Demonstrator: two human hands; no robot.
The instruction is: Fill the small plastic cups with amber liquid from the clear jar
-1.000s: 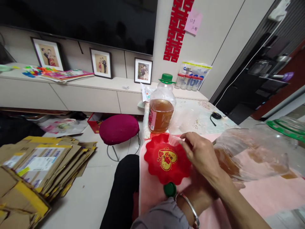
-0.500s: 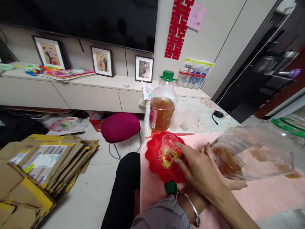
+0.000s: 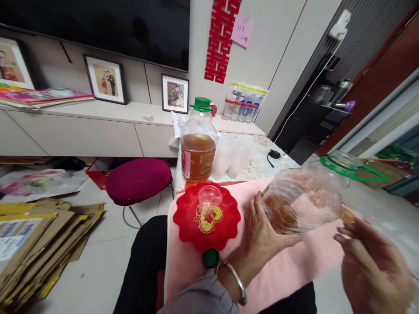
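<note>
My left hand (image 3: 262, 237), with a silver bangle at its wrist, lies against the near left side of a clear plastic jug (image 3: 303, 198), thumb and fingers spread around it. Some amber liquid shows low in the jug, whose uncapped neck with a green handle leans to the right. My right hand (image 3: 376, 266) is just right of the jug, blurred, fingers loosely bent and apart; whether its fingertips touch the jug is unclear. A small clear cup (image 3: 209, 198) stands on a red scalloped plate (image 3: 229, 220). A green cap (image 3: 210, 258) lies at the plate's near edge.
Behind the plate stands a capped jug of amber liquid (image 3: 198, 159), beside clear cups (image 3: 229, 161). A pink cloth (image 3: 242, 187) covers the near table. A maroon stool (image 3: 139, 181) and flattened cardboard (image 3: 49, 244) are to the left.
My right hand has left its place over my left hand and moved to the right side of the jug. The view has swung right; my left hand stays at the jug.
</note>
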